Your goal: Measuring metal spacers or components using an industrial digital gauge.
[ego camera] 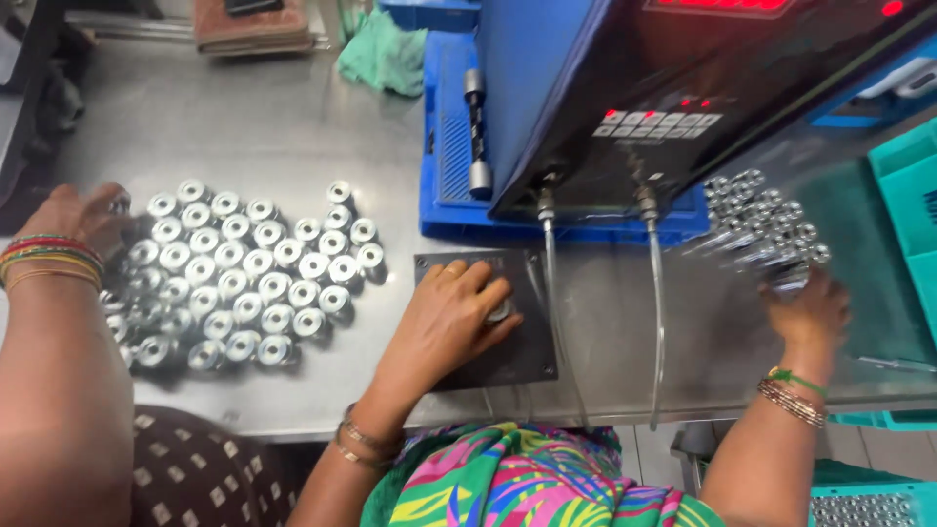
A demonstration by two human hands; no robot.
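Roughly: steel table [244,127] carries a dark fixture plate [527,361]. Left hand [444,317] sits on the plate, fingers closed over a small steel ring [500,312]. Right hand [810,314], well right of the plate, is at a blurred ring pile [766,220]; can't tell its grip. Ring is probably rigid, dense and slick, so pinch the outer rim.

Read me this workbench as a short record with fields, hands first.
left hand: on the dark metal plate, fingers closed round a small round metal part
right hand: at a blurred heap of shiny parts; grip unclear
co-worker's hand: at the edge of the rows of metal rings
machine: dark control unit with red lights; two tubes hang from it
surface: steel table
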